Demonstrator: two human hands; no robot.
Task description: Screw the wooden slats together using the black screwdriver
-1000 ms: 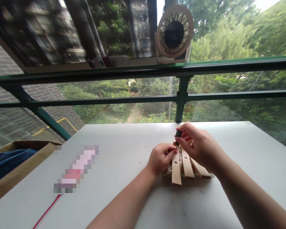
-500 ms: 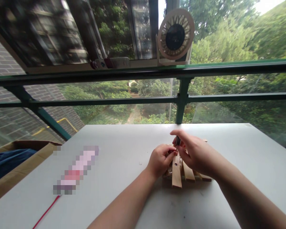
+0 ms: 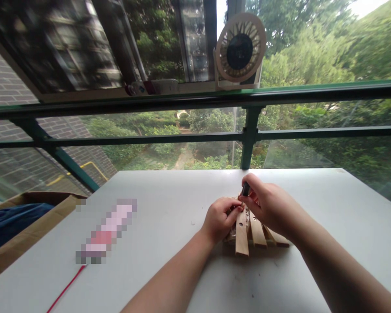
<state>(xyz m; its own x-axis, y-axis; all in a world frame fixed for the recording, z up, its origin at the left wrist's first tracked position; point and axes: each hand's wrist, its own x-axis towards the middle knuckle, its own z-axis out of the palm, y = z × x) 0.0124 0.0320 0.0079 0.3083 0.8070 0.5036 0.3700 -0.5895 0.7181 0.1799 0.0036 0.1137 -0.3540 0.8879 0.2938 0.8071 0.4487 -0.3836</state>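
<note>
A bare stretch of smooth white tabletop (image 3: pixel 163 208) leaves passage between the blurred pink-and-purple oblong object (image 3: pixel 109 232) and a person's bare left hand (image 3: pixel 219 219). Between the forearms, the near ends of the flat, pale wooden slats (image 3: pixel 258 235) lie exposed; the bare right hand (image 3: pixel 269 200) blocks access from the right. A dark green metal railing (image 3: pixel 195 101) bars the far side.

the slats (image 3: pixel 242 239) are tan, the handle (image 3: pixel 245 188) black.
</note>
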